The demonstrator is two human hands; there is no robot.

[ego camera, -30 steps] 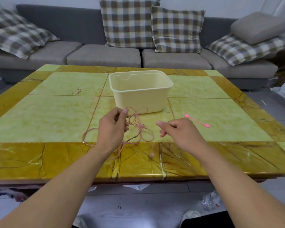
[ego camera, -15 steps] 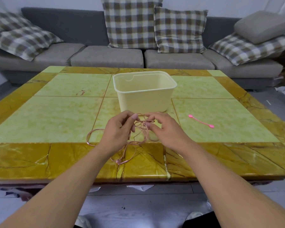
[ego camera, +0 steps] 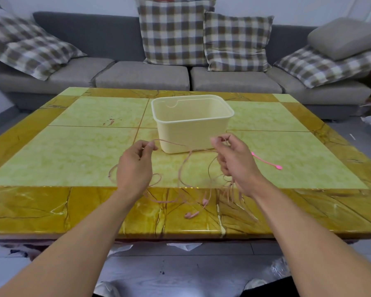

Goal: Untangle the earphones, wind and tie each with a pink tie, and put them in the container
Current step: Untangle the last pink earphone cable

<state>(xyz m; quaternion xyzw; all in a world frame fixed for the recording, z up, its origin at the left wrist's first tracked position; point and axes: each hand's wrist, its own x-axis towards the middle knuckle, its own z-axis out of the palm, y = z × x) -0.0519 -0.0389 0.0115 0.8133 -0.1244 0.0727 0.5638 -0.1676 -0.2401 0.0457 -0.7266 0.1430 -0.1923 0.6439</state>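
Now left hand [ego camera: 135, 166] and right hand [ego camera: 233, 161] pinch the earphone cable [ego camera: 186, 156] apart.

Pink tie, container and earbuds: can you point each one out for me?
pink tie [ego camera: 265, 161]: head view, middle of its strip.
container [ego camera: 191, 136]: head view, front wall.
earbuds [ego camera: 192, 215]: head view, bud lying on the table's near border.

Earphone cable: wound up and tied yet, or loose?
Loose. The earphone cable hangs in slack strands between the left hand and right hand; the pink tie lies unused on the table.
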